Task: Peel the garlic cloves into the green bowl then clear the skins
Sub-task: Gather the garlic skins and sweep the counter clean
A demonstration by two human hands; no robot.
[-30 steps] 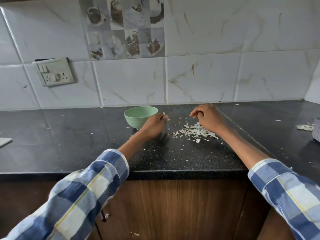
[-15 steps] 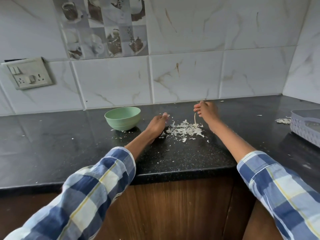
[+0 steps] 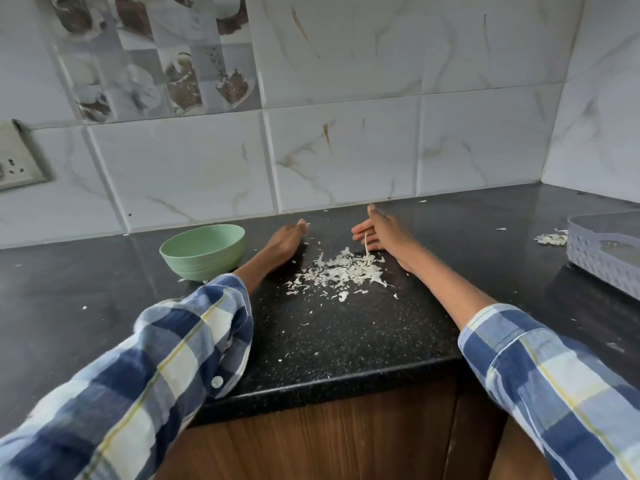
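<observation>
1. black speckled countertop [image 3: 346, 341] runs back to a marble-tiled wall [image 3: 346, 150]; its front edge drops to wooden cabinet doors [image 3: 329, 438], and the wall turns a corner at far right.
2. bare counter lies between the garlic skin pile [image 3: 341, 273] and the front edge, and more stretches left of the green bowl [image 3: 203, 251].
3. lavender perforated basket [image 3: 609, 252] sits at the right, with a smaller skin heap [image 3: 550, 239] just beside it.
4. left hand [image 3: 285, 242] rests on the counter between the bowl and the pile, fingers extended toward the wall, holding nothing.
5. right hand [image 3: 384, 232] stands on its edge behind the pile, fingers straight and together, palm facing left; a thin pale stalk stands upright against the palm.
6. both forearms reach forward in plaid sleeves.
</observation>
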